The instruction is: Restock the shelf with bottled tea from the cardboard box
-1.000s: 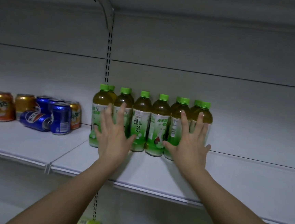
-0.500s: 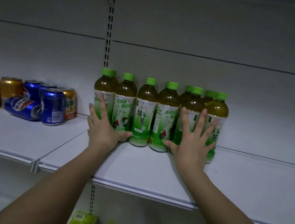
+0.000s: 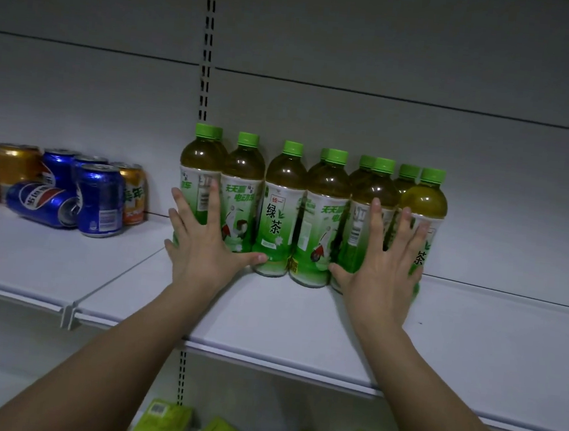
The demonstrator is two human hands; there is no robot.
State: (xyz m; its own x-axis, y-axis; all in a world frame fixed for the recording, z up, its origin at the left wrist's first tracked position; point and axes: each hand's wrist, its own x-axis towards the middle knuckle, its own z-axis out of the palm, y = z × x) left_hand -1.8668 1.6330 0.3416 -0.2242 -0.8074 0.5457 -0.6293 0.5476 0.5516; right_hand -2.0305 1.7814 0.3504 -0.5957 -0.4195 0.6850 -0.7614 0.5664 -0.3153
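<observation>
A row of clear plastic tea bottles [image 3: 282, 211] with bright green screw caps, amber-green liquid and white-and-green printed labels stands upright on the white metal shelf [image 3: 301, 323], set back close to its pale rear panel. Six bottles form the front line, touching side by side, and more green caps show just behind them, so the bottles stand two deep. The bottle at the right end of the row looks lighter and more yellow-green than the others.

The left hand [image 3: 201, 242] lies flat and spread against the labels of the two bottles at the left end of the row, its thumb reaching to the base of the third. The right hand [image 3: 383, 265] is likewise open and spread, palm against the two bottles at the right end. Neither hand grips a bottle.

Left of the bottles, well apart from them, blue and orange drink cans [image 3: 100, 199] stand on the same shelf, one blue can lying on its side.
</observation>
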